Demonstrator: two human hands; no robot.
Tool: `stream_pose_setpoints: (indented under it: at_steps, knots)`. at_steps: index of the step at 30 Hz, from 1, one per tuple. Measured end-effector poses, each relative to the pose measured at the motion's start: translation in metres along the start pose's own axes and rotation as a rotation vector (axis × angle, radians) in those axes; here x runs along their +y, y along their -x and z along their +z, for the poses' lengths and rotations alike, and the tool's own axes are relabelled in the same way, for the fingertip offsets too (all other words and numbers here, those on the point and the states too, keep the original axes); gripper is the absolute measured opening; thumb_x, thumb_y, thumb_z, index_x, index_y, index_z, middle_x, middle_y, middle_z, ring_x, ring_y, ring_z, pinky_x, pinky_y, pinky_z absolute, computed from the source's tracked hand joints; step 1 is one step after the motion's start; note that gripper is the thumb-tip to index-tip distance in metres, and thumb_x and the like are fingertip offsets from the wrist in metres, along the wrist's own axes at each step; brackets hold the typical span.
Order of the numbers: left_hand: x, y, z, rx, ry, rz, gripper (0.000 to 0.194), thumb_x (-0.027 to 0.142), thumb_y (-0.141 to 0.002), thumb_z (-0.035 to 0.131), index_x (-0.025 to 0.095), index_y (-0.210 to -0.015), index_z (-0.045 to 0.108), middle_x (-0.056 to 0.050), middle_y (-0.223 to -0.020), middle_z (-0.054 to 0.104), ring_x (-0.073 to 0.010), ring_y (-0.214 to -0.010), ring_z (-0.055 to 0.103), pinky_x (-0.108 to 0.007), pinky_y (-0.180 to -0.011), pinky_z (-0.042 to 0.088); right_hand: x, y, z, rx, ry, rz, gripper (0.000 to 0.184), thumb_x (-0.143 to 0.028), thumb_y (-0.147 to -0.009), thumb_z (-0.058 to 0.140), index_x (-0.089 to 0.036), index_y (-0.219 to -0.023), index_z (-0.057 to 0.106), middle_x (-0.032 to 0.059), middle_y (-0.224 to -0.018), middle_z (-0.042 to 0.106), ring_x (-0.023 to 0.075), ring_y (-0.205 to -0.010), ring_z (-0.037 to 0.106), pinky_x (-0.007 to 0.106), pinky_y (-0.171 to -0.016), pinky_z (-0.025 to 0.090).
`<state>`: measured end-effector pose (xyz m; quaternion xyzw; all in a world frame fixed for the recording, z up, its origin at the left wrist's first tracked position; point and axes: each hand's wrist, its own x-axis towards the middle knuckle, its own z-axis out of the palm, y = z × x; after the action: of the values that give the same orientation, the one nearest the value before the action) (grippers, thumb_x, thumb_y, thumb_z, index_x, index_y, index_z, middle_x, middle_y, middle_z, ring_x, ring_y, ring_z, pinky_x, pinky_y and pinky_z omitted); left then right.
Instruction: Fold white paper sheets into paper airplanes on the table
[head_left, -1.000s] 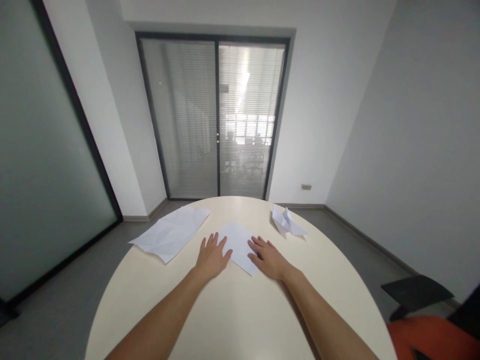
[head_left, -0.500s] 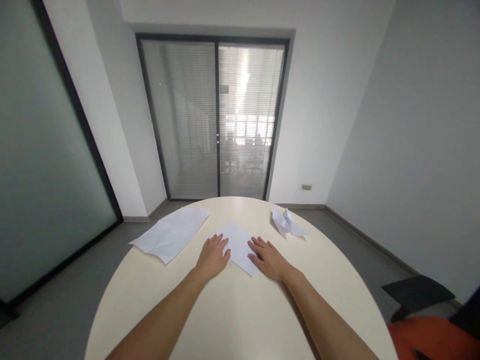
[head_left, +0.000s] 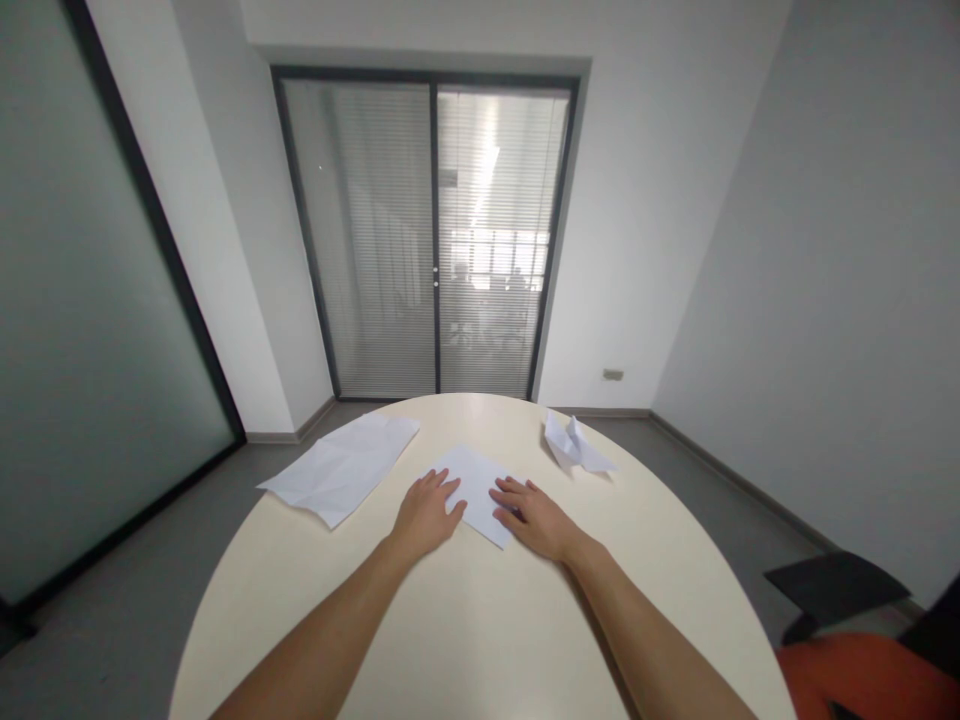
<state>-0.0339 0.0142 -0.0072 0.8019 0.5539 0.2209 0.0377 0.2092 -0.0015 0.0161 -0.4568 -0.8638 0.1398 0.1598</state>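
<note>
A folded white sheet of paper [head_left: 477, 488] lies flat at the middle of the round table [head_left: 465, 620], one corner pointing toward me. My left hand [head_left: 426, 512] rests on its left side, palm down with fingers apart. Across from it, my right hand [head_left: 534, 515] lies on the right edge of the same paper, fingers stretched out. Both hands hide parts of the paper's sides. Neither hand grips anything.
At the table's left edge lies a larger creased paper sheet [head_left: 341, 465]. A folded paper shape [head_left: 576, 445] with raised points stands at the back right. An orange chair [head_left: 862, 670] with a black armrest [head_left: 836, 590] is at the lower right.
The fingers of my right hand have slid slightly left over the paper. The paper's near corner sits a little farther from me. My left hand has barely shifted.
</note>
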Motion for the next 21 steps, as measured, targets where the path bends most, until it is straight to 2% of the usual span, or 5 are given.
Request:
stream_pose_setpoints:
  at_steps: [3,8,10,14,21]
  knots:
    - [0.0010,-0.0001,-0.0027,-0.002,-0.019,-0.016,0.047,0.043,-0.092,0.054,0.020,-0.132,0.063,-0.014,-0.145,0.053,-0.0332,-0.135,0.046,-0.047,-0.114,0.032,-0.0062,0.0023,-0.0037,-0.015,-0.022,-0.046,0.059,-0.057,-0.096,0.044,-0.023,-0.144,0.051,0.0140,-0.154,0.041,0.0327,-0.145,0.033,0.055,-0.118,0.022]
    - [0.0024,-0.0006,-0.0038,-0.005,-0.066,-0.020,0.046,0.042,-0.093,0.052,0.020,-0.132,0.063,-0.013,-0.144,0.054,-0.0321,-0.134,0.047,-0.046,-0.113,0.034,-0.0090,0.0035,-0.0042,-0.075,-0.018,-0.033,0.090,-0.075,-0.077,0.060,-0.021,-0.148,0.046,0.0163,-0.157,0.035,0.0388,-0.146,0.027,0.060,-0.118,0.016]
    - [0.0027,-0.0009,-0.0037,-0.004,-0.079,-0.031,0.047,0.043,-0.093,0.052,0.021,-0.133,0.063,-0.012,-0.145,0.054,-0.0319,-0.134,0.047,-0.045,-0.114,0.034,-0.0087,0.0029,-0.0036,-0.100,-0.017,-0.017,0.097,-0.078,-0.071,0.064,-0.023,-0.148,0.045,0.0154,-0.158,0.032,0.0397,-0.147,0.024,0.061,-0.118,0.014]
    - [0.0030,-0.0008,-0.0042,-0.009,-0.083,-0.040,0.046,0.042,-0.094,0.052,0.021,-0.133,0.062,-0.012,-0.145,0.053,-0.0323,-0.135,0.046,-0.046,-0.114,0.033,-0.0087,0.0020,-0.0037,-0.115,-0.015,-0.009,0.094,-0.076,-0.072,0.064,-0.025,-0.149,0.044,0.0133,-0.159,0.031,0.0396,-0.148,0.021,0.061,-0.118,0.012]
    - [0.0033,0.0004,-0.0032,0.026,-0.071,-0.026,0.045,0.042,-0.096,0.047,0.019,-0.130,0.065,-0.014,-0.142,0.055,-0.0336,-0.133,0.048,-0.048,-0.112,0.035,-0.0112,0.0025,-0.0066,-0.093,-0.031,-0.022,0.079,-0.071,-0.083,0.056,-0.026,-0.146,0.048,0.0142,-0.157,0.035,0.0391,-0.147,0.025,0.061,-0.117,0.015]
